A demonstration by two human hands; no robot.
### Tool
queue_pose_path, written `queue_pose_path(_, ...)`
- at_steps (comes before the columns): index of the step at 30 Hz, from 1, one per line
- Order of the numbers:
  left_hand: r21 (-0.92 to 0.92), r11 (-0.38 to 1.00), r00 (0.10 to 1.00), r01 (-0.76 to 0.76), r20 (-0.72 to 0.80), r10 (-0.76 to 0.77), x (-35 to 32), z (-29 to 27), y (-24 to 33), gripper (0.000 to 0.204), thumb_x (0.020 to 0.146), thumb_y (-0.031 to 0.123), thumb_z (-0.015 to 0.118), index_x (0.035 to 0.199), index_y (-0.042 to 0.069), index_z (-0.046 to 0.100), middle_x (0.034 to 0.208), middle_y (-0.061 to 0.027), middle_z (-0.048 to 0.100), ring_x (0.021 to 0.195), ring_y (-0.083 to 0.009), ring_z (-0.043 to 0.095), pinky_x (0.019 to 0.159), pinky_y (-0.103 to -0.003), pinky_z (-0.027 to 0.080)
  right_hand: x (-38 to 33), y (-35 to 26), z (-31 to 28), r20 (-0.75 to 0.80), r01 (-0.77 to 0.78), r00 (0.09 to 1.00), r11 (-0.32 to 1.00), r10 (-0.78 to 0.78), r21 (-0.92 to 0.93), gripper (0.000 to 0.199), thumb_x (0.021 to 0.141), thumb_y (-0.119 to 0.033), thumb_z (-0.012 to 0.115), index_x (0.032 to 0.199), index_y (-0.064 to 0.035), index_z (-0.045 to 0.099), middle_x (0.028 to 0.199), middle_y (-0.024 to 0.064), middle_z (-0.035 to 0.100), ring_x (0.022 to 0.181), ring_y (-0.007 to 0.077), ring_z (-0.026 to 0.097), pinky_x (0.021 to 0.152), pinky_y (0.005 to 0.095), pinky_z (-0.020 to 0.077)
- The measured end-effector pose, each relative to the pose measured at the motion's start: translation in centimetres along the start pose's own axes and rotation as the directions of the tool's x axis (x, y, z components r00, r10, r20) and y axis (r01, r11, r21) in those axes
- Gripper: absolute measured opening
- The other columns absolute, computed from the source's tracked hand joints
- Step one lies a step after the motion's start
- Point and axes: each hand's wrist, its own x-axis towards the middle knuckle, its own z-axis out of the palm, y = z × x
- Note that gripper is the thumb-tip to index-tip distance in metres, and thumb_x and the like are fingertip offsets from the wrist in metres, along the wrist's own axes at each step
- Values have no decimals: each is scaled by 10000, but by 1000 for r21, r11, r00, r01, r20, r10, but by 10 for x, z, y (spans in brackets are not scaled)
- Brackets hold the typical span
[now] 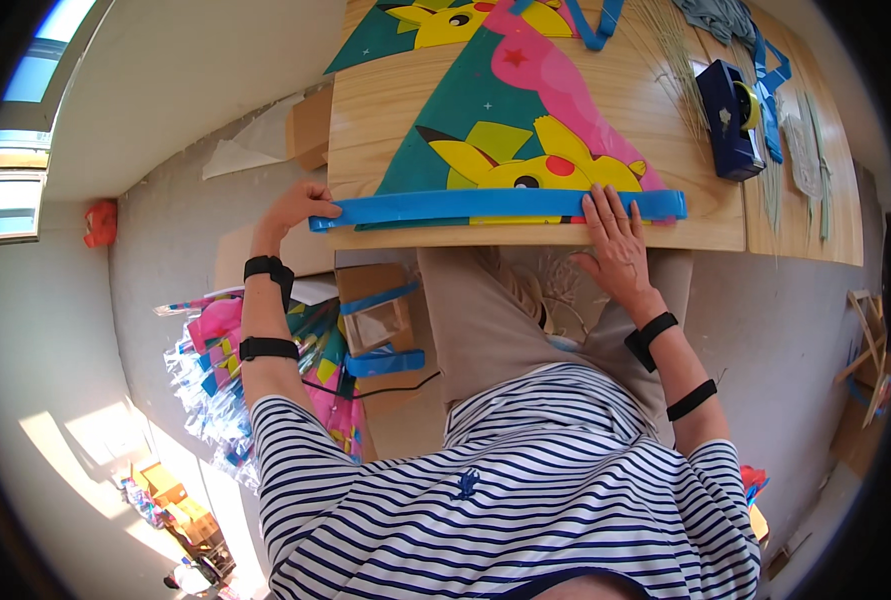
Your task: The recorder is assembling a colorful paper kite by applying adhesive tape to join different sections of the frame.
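A triangular printed sheet (510,110), green, pink and yellow with a cartoon figure, lies on the wooden table in front of me. Across its near edge runs a flat blue plastic strip (415,208), longer than the sheet is wide. My left hand (293,212) pinches the strip's left end, just past the table's left edge. Flat on the strip near its right end rests my right hand (615,240), fingers stretched out and pressing down. The strip's right tip sticks out beyond the sheet's corner.
A dark blue tape dispenser (730,120) stands at the right, among thin sticks (670,60) and blue straps (768,90). Another printed sheet (415,30) lies farther back. Below the table's left side are a cardboard box (377,320) and a pile of wrapped printed sheets (215,380).
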Motion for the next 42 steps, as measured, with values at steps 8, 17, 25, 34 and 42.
queue_pose_path(8, 29, 997, 989, 71, -132, -67, -25, -23, -15, 181, 840, 231, 806, 785, 105, 688, 715, 66, 585, 706, -66, 497, 658, -273, 373, -1, -1, -2, -5, -1, 1000, 1000, 1, -9, 1029, 782, -350, 832, 1633, -77, 322, 1713, 132, 292, 1593, 329, 245, 1273, 552, 167)
queue_pose_path(17, -108, 992, 992, -72, -108, 60, -30, -18, 25, 202, 851, 193, 796, 739, 105, 653, 701, 54, 587, 701, -38, 507, 628, -241, 369, 0, -1, -2, -28, -4, 1000, 1000, 5, 7, 1020, 764, -353, 854, 1620, -109, 356, 1701, 102, 321, 1586, 302, 268, 1273, 549, 174)
queue_pose_path(25, -205, 971, 986, -123, 90, 144, -20, 77, 183, 211, 930, 184, 751, 780, 100, 627, 660, 33, 576, 498, -30, 484, 428, -205, 349, -5, 3, 4, -68, -17, 997, 1000, 18, 11, 1030, 736, -366, 872, 1605, -115, 381, 1690, 89, 341, 1576, 291, 290, 1273, 555, 190)
queue_pose_path(34, -385, 905, 953, -180, 160, 257, 59, 264, 262, 235, 891, 169, 806, 802, 16, 652, 707, -48, 657, 531, -124, 623, 464, -251, 473, -5, 7, 14, -107, -6, 994, 1000, 7, 11, 988, 720, -390, 881, 1563, -107, 450, 1658, 99, 390, 1566, 282, 308, 1275, 561, 185)
queue_pose_path(42, 338, 856, 878, -390, -144, 457, 64, 356, 315, 256, 810, 213, 836, 926, 9, 733, 841, -156, 745, 811, -326, 736, 724, -442, 580, -12, 17, 32, -168, 19, 986, 1000, -14, 25, 590, 862, -330, 756, 1391, -104, 625, 1407, 110, 628, 1377, 305, 508, 1183, 540, 312)
